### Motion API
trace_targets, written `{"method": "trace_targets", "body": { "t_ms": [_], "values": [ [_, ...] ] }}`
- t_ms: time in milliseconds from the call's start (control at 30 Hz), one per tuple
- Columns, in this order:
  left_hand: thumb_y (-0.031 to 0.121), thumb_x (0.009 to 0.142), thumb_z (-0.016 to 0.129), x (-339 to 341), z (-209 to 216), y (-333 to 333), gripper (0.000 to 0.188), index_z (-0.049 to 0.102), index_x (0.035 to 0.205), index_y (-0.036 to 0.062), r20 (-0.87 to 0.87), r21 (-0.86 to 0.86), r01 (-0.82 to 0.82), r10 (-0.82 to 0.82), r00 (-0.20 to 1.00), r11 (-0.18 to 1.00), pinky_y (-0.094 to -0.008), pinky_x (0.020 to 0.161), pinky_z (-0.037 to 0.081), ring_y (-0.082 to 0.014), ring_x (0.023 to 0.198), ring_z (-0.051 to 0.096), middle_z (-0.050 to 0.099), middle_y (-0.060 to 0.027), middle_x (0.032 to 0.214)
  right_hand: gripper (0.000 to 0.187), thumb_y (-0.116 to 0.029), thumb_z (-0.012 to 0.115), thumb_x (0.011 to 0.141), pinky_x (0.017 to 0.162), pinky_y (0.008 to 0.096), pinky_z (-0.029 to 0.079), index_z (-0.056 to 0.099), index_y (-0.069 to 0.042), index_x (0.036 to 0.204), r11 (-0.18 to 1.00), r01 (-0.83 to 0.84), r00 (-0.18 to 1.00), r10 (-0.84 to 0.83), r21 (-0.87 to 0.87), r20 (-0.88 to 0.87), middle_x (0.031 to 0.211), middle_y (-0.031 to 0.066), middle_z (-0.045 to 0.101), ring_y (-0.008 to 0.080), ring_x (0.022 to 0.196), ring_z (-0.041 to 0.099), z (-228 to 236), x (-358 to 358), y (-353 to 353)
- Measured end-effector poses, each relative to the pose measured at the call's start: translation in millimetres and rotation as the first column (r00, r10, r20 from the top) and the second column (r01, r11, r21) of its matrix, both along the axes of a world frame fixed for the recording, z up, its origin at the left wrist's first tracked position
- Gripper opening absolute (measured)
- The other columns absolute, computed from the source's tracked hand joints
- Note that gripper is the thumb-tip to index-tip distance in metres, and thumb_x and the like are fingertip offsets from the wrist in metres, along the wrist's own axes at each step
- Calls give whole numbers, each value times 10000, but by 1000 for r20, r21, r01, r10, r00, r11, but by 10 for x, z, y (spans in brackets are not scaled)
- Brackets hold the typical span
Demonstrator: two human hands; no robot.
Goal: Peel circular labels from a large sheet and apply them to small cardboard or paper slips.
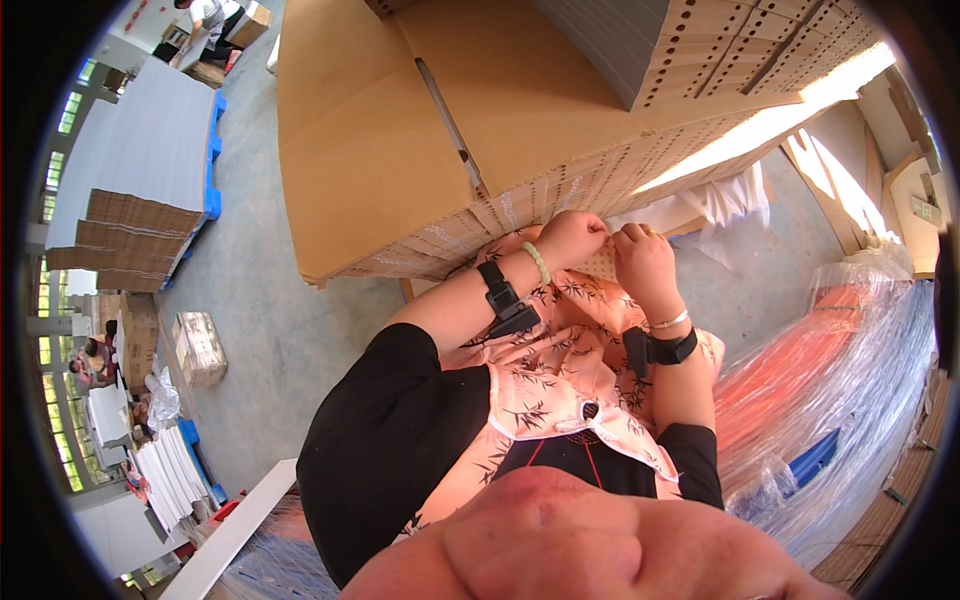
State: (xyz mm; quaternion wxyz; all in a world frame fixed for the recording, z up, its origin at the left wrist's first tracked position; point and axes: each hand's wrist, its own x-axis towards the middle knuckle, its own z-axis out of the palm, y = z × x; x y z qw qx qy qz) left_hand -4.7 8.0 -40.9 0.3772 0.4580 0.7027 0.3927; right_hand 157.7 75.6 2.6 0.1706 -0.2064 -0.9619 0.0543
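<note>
Currently, from the head camera, we see our left hand [575, 238] at two o'clock and our right hand [645, 264] just past it toward three, the two almost meeting in front of our body. Each grip is narrow, fingers curled and tips drawn close; we cannot tell whether anything thin is pinched in them. Below them spreads our bamboo-print peach apron [525, 408], and just beyond, reaching from eleven o'clock to one, stands the stack of brown corrugated cardboard sheets [360, 150], its punched edges facing us. Whether our left hand touches it, we cannot tell.

We judge the closest hazard to be those edges: were our left wrist to drag along them, the pale green bead bracelet [537, 262] could catch and snap. Our loose apron could likewise snag if we leaned in. On top, toward one o'clock, sits a stack of grey-faced boards [612, 40]; a hard bump against the lower stack might shift it. The rumpled white sheet [725, 210] at two o'clock could tear if a fingertip or the metal bangle [669, 321] hooked it. Stepping toward four o'clock, we could knock our right elbow against the glossy film-wrapped bundle [800, 365], whose loose wrap might cling.
</note>
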Motion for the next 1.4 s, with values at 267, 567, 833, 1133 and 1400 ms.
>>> {"method": "trace_targets", "body": {
  "t_ms": [267,567,833,1133,1400],
  "values": [
    [165,886,688,2,-16,-10,179,716,936,-5,37,14,13,-14,999,1000,-275,678,527,-113,727,657,725,-89,818,59,-92,608,778,725,385,505,629,-79,831,998,59,995,-61,-34,-74,851,78,606,281,845,618,-19,-23,-11],
    [150,885,668,-13,16,-9,172,715,941,-6,22,13,-4,4,1000,1000,-281,671,525,-123,728,665,727,-90,816,87,-85,610,770,733,390,506,637,-79,852,998,50,996,-52,-28,-72,857,79,607,284,849,618,-7,-42,-26],
    [150,888,663,-15,25,3,173,713,942,-7,32,-1,-7,7,999,1000,-278,668,527,-125,725,669,726,-84,812,75,-95,615,792,729,418,507,637,-72,860,998,52,997,-54,-39,-51,864,88,611,303,853,613,16,-46,-45],
    [166,888,680,19,90,-66,192,706,943,-15,47,52,29,-31,998,998,-268,665,520,-101,730,651,721,-74,818,39,-65,690,762,694,390,512,663,-59,788,860,23,924,-213,-509,-317,817,115,617,315,791,621,-53,26,61],
    [150,926,660,5,60,-59,197,690,1008,-27,161,91,74,-88,983,993,-223,689,489,-50,788,594,691,-12,875,98,-109,707,752,745,352,498,679,-45,821,687,18,896,-333,-726,-293,879,109,619,276,825,609,-117,59,147]
  ]
}}
